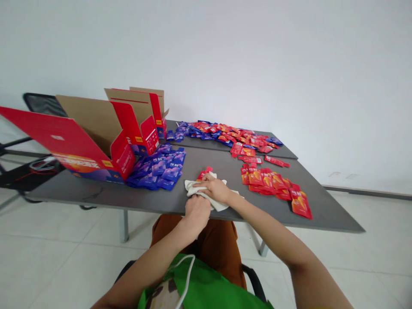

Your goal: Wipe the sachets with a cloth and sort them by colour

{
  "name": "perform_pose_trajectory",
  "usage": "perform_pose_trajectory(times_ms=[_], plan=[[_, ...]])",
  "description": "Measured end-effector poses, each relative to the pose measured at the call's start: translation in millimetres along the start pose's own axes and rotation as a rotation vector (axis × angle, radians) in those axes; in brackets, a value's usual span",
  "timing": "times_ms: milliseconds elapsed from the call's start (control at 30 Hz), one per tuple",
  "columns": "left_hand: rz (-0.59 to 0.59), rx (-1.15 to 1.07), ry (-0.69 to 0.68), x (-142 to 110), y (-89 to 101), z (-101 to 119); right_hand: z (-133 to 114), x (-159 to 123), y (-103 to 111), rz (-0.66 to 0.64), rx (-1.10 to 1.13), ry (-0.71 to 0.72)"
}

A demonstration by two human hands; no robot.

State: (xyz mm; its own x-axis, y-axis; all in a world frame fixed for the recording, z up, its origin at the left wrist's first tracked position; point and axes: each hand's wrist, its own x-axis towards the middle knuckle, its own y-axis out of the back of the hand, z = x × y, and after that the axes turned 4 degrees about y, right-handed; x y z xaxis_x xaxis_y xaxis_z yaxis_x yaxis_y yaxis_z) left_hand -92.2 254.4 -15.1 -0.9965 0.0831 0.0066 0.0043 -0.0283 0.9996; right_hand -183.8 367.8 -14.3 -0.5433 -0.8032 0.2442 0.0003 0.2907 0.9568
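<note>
A red pouch (pixel 201 175) lies near the table's front edge, mostly covered by a crumpled white cloth (pixel 222 205). My right hand (pixel 215 189) presses the cloth down over the pouch, its fingers bent around the fabric. Just in front of it, my left hand (pixel 197 209) is closed at the cloth's near edge. Its fingertips are hidden, and whether it also pinches the pouch does not show. To the right, red-orange pouches (pixel 267 181) lie in an overlapping row. On the left sits a pile of purple-blue pouches (pixel 157 169).
Open red cartons (pixel 124 161) with raised brown flaps line the table's left side. A mixed heap of red and blue pouches (pixel 225 131) covers the far part of the grey table (pixel 206 156). Two single red pouches (pixel 276 161) lie between heap and row. Behind stands a white wall.
</note>
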Motion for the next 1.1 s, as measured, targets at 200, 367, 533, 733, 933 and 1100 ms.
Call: perform_pose_trajectory(times_ms=[200, 367, 533, 733, 933, 1100], plan=[[-0.023, 0.058, -0.038, 3.9, 0.8, -7.0, 26.2, 16.3, 8.3, 0.005, -0.238, -0.274], [-0.023, 0.058, -0.066, 7.8, 2.7, -7.4, 47.2, 36.6, 16.5, -0.014, -0.356, -0.462], [-0.028, 0.1, -0.105, 4.0, 8.7, -13.2, 55.2, 35.9, 42.5, 0.029, -0.344, -0.44], [-0.075, 0.046, 0.012, 3.9, 17.6, -17.9, 6.6, 4.5, 41.8, 0.027, -0.262, -0.132], [-0.083, 0.068, -0.069, 14.4, 29.7, -8.7, -5.6, -0.8, 8.3, -0.133, -0.266, -0.104], [-0.147, 0.124, -0.154, 2.0, 28.1, -2.3, 25.6, 17.4, 12.8, -0.082, -0.329, -0.298]])
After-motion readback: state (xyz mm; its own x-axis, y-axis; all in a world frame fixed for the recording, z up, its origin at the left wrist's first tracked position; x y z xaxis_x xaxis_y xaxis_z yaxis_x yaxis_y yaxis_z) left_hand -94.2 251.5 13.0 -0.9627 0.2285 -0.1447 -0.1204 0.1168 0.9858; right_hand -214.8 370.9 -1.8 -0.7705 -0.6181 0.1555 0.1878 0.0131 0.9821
